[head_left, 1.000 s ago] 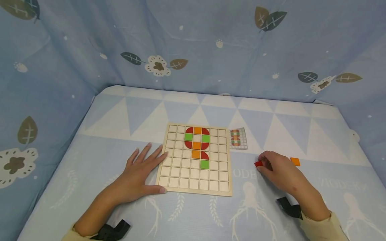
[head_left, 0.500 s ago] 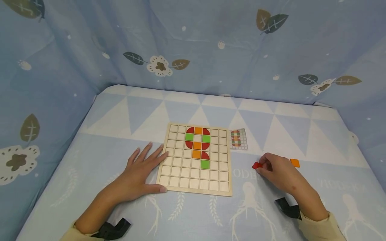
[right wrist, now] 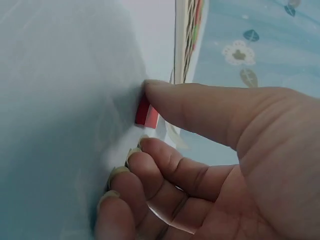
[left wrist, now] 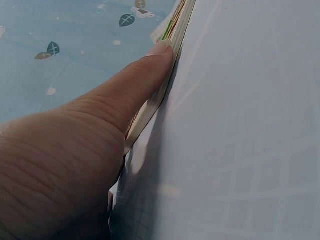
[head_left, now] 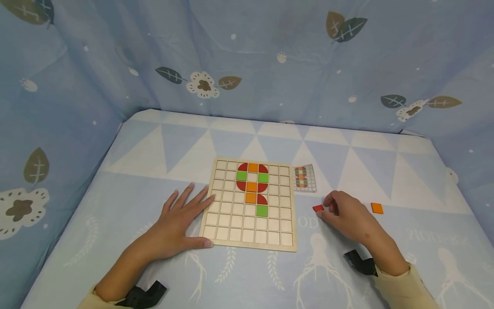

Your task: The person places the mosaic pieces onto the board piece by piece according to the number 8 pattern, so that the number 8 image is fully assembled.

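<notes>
A small red tile (head_left: pixel 318 208) is at the fingertips of my right hand (head_left: pixel 349 216), low over the cloth just right of the board. The thumb covers part of the tile (right wrist: pixel 145 116) in the right wrist view, with the other fingers curled below. My left hand (head_left: pixel 173 225) lies spread at the left side of the wooden grid board (head_left: pixel 232 221). Its fingertips rest on the board's edge, and the thumb (left wrist: pixel 122 92) lies along the near left corner. Red, orange and green tiles fill several upper cells.
A pattern card (head_left: pixel 305 178) lies against the board's right side, partly under its edge. An orange square tile (head_left: pixel 377 208) sits on the cloth right of my right hand. Patterned blue fabric (head_left: pixel 270 64) rises behind the table.
My right hand has moved left towards the board, and the red tile has gone with it. The orange tile stays behind on the cloth. My left hand has not moved.
</notes>
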Tool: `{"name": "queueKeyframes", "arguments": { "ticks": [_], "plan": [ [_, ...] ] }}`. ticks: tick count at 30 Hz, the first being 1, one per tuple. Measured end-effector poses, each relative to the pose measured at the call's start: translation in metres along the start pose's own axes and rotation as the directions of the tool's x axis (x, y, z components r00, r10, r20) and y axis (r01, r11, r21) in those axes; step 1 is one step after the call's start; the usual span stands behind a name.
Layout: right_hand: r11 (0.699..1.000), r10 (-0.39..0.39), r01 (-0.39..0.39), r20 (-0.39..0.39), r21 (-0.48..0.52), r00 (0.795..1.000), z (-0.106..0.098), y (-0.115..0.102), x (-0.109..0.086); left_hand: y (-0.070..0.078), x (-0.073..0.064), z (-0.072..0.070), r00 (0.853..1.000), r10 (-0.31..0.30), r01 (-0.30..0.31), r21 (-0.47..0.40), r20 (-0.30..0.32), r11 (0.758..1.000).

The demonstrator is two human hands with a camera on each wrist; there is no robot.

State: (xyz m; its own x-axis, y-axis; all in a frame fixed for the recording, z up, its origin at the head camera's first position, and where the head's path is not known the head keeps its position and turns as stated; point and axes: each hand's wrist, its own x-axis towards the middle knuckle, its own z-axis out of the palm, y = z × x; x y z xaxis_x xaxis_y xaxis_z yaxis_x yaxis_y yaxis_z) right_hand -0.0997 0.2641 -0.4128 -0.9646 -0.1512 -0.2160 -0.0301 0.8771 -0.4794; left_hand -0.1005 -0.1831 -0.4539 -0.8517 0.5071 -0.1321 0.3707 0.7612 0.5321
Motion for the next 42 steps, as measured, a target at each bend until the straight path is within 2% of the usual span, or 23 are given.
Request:
{"name": "queueKeyframes", "arguments": {
  "ticks": [9,14,18,26,30,37,42],
  "plan": [
    [0.999,-0.029,0.027,0.036,0.044,0.999,0.0,-0.004,0.006,0.001,0.0,-0.001,1.0,-0.006,0.006,-0.007,0.0,1.0],
    [0.998,0.022,-0.024,0.046,0.061,0.999,0.002,-0.004,0.007,0.001,0.0,-0.001,1.0,-0.004,0.004,-0.014,0.0,1.0],
    [0.996,0.041,-0.043,0.026,0.074,0.999,0.004,-0.002,0.006,0.001,-0.001,-0.001,1.0,-0.005,0.004,-0.017,-0.005,1.0],
    [0.999,-0.008,0.007,0.006,0.044,1.0,0.005,-0.002,0.003,0.003,-0.002,-0.001,1.0,0.004,-0.005,-0.027,-0.024,1.0],
    [0.997,-0.025,0.025,-0.009,0.079,1.0,0.005,-0.006,0.0,0.003,-0.002,-0.001,1.0,0.009,-0.01,-0.023,-0.028,1.0],
    [0.981,-0.145,0.143,0.007,0.134,0.989,0.013,-0.026,-0.001,0.004,-0.002,-0.002,1.0,0.011,-0.011,-0.021,-0.023,1.0],
    [0.968,-0.2,0.196,0.008,0.154,0.98,0.019,-0.042,0.001,0.005,-0.001,-0.002,1.0,0.011,-0.011,-0.007,-0.018,1.0]
  ]
}}
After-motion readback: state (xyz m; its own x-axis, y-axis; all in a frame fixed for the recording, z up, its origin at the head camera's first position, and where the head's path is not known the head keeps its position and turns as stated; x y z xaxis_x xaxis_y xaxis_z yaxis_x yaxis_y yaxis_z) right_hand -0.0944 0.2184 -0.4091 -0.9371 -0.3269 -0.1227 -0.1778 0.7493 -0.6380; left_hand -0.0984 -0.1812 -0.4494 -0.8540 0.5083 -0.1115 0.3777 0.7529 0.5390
